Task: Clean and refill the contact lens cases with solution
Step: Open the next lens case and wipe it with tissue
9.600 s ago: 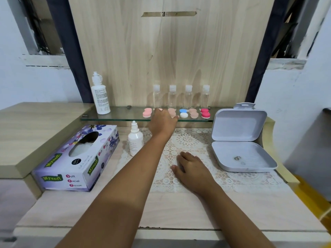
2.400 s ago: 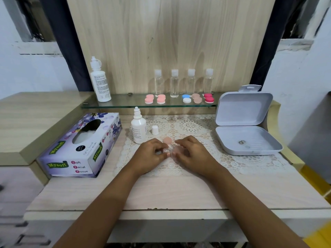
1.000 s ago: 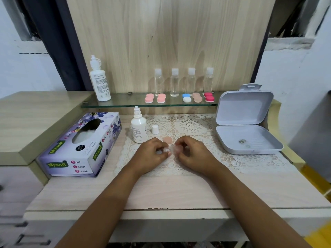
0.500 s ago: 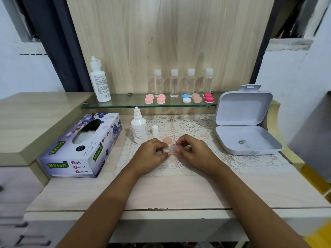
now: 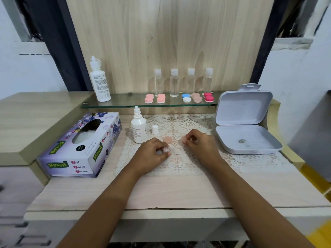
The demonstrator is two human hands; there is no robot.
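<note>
A pale pink contact lens case (image 5: pixel 176 151) lies on the lace mat (image 5: pixel 179 163). My left hand (image 5: pixel 152 154) pinches its left end. My right hand (image 5: pixel 199 144) is just right of the case and holds a pale pink cap (image 5: pixel 184 139) in curled fingers, slightly above the mat. Another pink cap (image 5: pixel 167 139) lies loose on the mat behind the case. A small white solution bottle (image 5: pixel 138 130) stands uncapped to the left, its white cap (image 5: pixel 155 129) beside it. Several more lens cases (image 5: pixel 186 99) sit on the glass shelf (image 5: pixel 125 104).
A tissue box (image 5: pixel 80 145) lies at the left. An open white plastic box (image 5: pixel 247 142) stands at the right. On the shelf are a tall white bottle (image 5: pixel 99 81) and several clear small bottles (image 5: pixel 174 83). The table's front edge (image 5: pixel 161 210) is close to me.
Both hands were together on the case. My right hand has now drawn away to the right with a cap in its fingers, while my left hand still holds the case.
</note>
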